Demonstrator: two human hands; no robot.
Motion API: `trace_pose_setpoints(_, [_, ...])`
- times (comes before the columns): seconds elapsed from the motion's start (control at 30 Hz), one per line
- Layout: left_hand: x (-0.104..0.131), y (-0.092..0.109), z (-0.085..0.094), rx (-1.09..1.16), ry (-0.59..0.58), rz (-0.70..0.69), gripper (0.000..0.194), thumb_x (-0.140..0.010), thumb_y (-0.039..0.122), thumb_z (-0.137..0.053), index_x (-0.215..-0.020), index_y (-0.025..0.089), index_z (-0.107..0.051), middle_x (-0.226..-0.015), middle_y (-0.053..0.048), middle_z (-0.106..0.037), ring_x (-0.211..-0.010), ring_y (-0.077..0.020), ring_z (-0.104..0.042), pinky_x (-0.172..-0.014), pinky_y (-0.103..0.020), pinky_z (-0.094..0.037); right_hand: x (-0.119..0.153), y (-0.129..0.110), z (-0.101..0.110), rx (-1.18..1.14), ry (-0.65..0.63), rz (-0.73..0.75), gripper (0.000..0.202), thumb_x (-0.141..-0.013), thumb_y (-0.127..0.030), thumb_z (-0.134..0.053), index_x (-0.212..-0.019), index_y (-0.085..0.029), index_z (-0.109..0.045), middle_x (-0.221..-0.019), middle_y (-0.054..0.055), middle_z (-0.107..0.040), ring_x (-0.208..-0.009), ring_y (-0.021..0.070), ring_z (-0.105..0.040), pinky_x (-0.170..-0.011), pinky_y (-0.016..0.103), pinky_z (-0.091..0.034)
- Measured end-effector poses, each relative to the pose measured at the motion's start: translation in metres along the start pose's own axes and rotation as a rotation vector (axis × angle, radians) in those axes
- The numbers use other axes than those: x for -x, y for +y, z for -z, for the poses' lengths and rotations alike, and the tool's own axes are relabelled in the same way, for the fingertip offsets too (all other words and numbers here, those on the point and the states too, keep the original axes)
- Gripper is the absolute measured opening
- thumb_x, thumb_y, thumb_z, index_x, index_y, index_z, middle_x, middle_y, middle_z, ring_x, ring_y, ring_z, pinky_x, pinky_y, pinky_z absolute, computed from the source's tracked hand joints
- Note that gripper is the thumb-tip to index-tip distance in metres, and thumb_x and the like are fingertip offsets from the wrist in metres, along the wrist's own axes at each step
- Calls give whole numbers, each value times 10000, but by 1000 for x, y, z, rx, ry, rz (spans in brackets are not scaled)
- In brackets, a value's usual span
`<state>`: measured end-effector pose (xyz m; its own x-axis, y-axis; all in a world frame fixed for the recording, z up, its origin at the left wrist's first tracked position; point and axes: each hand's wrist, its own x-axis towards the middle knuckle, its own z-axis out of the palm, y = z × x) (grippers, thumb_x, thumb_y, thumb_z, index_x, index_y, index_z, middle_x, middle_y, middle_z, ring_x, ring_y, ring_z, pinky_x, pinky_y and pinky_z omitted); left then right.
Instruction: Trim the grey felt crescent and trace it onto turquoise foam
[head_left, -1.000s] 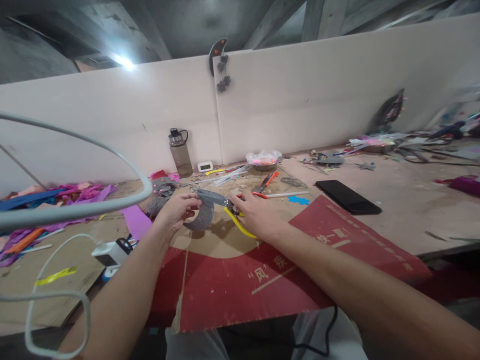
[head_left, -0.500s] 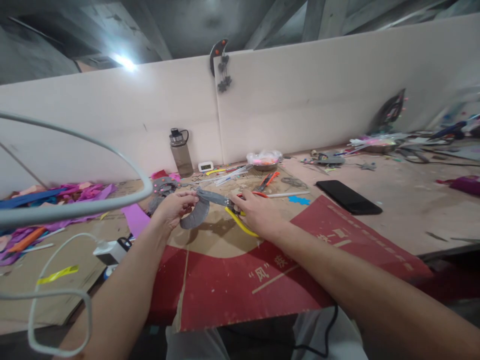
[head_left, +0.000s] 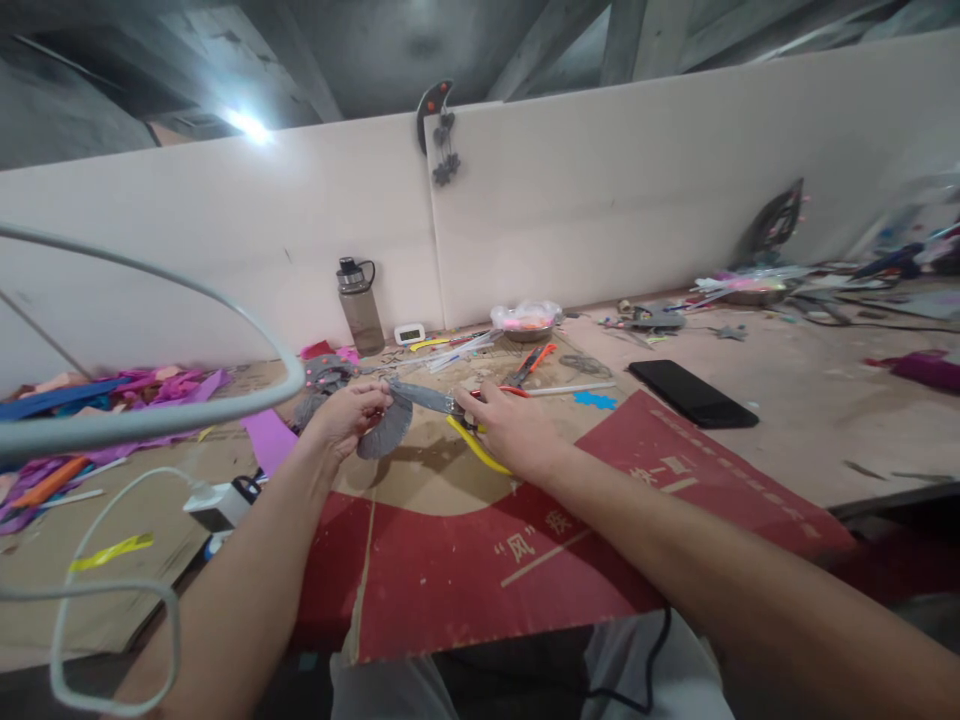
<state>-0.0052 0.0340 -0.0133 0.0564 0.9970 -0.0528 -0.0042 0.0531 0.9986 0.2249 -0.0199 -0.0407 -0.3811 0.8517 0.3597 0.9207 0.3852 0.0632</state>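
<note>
My left hand (head_left: 352, 418) pinches a curved grey piece (head_left: 388, 432), like a crescent with a ridged surface, near its upper end. A long flat grey part (head_left: 424, 397) runs from those fingertips to my right hand (head_left: 514, 430). My right hand is closed round a hand tool with a bowed yellow handle (head_left: 480, 450) and what looks like a red one. Whether the grey part is the tool's blade or a strip of material I cannot tell. Both hands are above the cardboard, and the right fingers partly hide the tool.
Red-printed cardboard (head_left: 450, 590) lies before me. Behind my right hand are an orange-handled tool (head_left: 531, 365) and a blue cut-out (head_left: 595, 400). A phone (head_left: 691, 393) lies right; a bottle (head_left: 360, 308) stands behind. A pale curved tube (head_left: 187, 412) crosses the left foreground.
The whole view shifts slightly. Both hands keep nearly the same pose, with the grey piece and the tool still held.
</note>
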Motion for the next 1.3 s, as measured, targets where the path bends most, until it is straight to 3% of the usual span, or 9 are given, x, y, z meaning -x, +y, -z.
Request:
trace_pose_setpoints(0.33, [-2,-2,0,2,56,28,189,-435,127,-691,-603,115,-606,-512,39,-521,-413,-29,-403,-361,-121,-240,-2,-4,-3,44,-13,13,366,-945,-239,-351,-1298,-213,-442,-1118,133,-605,-834,239,-632,-666,315,-448])
trace_pose_setpoints(0.53, [-3,-1,0,14,70,82,155,-480,86,-677,-622,102,-616,-509,33,-523,-382,-15,-363,-337,-116,-185,-1,-1,-7,-22,-25,5,384,-925,-227,-372,-1302,-229,-448,-1112,117,-618,-811,224,-639,-651,308,-447])
trace_pose_setpoints(0.8, [-6,-2,6,36,39,37,256,-501,127,-751,-734,103,-649,-595,-5,-597,-451,-56,-504,-399,-134,-358,-1,4,-2,-97,-37,-66,407,-905,-241,-418,-1310,-262,-456,-1123,112,-586,-851,229,-630,-695,319,-443])
trace_pose_setpoints(1.03, [1,3,2,61,65,46,260,-494,101,-731,-740,113,-648,-542,15,-568,-413,-44,-465,-348,-114,-271,-1,3,-3,-56,31,-57,318,-938,-303,-400,-1235,-253,-502,-1162,109,-563,-861,224,-627,-658,297,-440])
trace_pose_setpoints(1.3, [-1,1,3,18,72,23,270,-458,136,-734,-712,119,-645,-600,21,-578,-450,-36,-459,-403,-124,-345,-1,2,-1,3,14,-29,328,-928,-253,-385,-1238,-248,-492,-1105,91,-582,-817,211,-628,-628,290,-429])
